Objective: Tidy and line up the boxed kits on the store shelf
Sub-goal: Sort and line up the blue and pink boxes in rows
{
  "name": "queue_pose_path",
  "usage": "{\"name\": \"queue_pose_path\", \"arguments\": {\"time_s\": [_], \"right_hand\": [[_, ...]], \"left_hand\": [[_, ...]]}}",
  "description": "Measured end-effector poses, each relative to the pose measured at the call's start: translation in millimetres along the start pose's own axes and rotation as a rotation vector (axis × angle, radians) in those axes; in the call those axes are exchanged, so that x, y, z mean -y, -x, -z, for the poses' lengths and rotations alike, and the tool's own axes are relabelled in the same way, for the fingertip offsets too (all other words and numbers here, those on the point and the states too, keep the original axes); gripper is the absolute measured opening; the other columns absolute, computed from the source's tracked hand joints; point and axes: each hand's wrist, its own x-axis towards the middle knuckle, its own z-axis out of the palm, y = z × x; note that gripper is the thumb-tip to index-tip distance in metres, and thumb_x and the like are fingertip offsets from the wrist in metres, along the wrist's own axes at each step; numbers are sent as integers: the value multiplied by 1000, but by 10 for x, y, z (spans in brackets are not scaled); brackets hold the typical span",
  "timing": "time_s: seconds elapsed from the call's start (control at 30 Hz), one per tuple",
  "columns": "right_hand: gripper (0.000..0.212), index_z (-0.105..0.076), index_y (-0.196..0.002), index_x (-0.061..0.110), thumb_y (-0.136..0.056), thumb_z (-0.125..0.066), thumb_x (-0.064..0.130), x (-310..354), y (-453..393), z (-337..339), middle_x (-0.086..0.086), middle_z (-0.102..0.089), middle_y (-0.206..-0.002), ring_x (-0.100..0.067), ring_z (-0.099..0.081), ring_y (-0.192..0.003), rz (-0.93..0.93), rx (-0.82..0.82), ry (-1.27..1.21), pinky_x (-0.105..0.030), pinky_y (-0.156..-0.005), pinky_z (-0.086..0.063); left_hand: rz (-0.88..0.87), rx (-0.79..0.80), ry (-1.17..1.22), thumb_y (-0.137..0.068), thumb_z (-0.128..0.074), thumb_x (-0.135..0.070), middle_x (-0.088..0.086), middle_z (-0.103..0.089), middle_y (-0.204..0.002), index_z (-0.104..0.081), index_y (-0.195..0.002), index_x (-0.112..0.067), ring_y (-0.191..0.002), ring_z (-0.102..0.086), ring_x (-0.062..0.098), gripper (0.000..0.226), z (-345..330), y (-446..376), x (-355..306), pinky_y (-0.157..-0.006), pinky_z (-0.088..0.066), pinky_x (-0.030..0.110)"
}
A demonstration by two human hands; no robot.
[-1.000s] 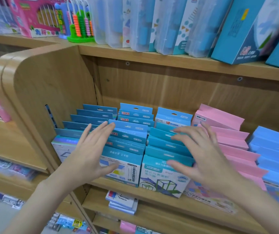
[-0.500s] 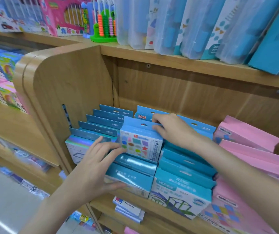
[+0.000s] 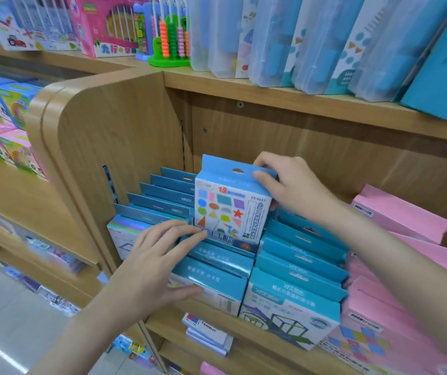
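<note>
Blue cardboard is what I'm handling: my right hand pinches the hang tab of the shapes kit, lifted half out of the middle row on the wooden shelf. My left hand, fingers spread, presses the front boxes at 7 o'clock from it. I'd hold that gap wide, lower the kit straight and seat it level with its neighbours.

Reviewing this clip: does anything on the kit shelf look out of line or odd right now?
Yes: one blue shapes kit box stands raised above its row, pinched at the hang tab by the right hand. The left hand rests on the front boxes. No damage shows.
</note>
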Motion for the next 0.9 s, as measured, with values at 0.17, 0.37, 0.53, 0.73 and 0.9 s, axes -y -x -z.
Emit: {"name": "queue_pose_path", "arguments": {"time_s": [0.17, 0.37, 0.53, 0.73, 0.9], "right_hand": [[11, -55, -88, 14, -93, -47, 19, -116, 85, -299, -8, -61, -79, -28, -54, -78, -10, 61, 235, -35, -66, -38], [17, -65, -95, 14, -90, -54, 26, -150, 142, -376, -1, -53, -105, -19, -38, -102, 63, 164, 429, -34, -91, -34], [19, -65, -95, 21, -89, -54, 36, 53, 303, -219, 7, -51, -94, -10, -37, -91, 122, 71, 196, -28, -85, -33], [27, -62, -104, 29, -88, -50, 48, 119, 565, -305, 9, -51, -103, -11, -39, -101, 103, 366, 387, -31, -95, -25], [24, -62, -105, 27, -91, -49, 42, 94, 597, -325, 11, -47, -111, -8, -36, -104, 133, 315, 385, -28, -93, -24]], "left_hand": [[51, 32, 59, -69, -70, -54, -12, -28, -140, -27, -140, -22, -131, -22, 4, 89, -18, -93, -52, -103, -18, 16], [3, 23, 82, -72, -68, -44, 5, -27, -147, -40, -118, -18, -134, -26, 17, 60, -89, -46, -26, -110, -22, 28], [-25, -51, 31, -72, -63, -46, 2, -39, -135, -44, -114, -18, -122, -40, 19, 54, -53, 51, -38, -104, -29, 31], [-54, -42, 45, -79, -54, -52, -7, -51, -112, -46, -106, -22, -99, -49, 8, 41, -56, 305, -34, -85, -39, 22], [-47, -53, 24, -79, -50, -53, -11, -47, -109, -45, -104, -22, -96, -48, 8, 41, -66, 376, -53, -83, -39, 22]]}}
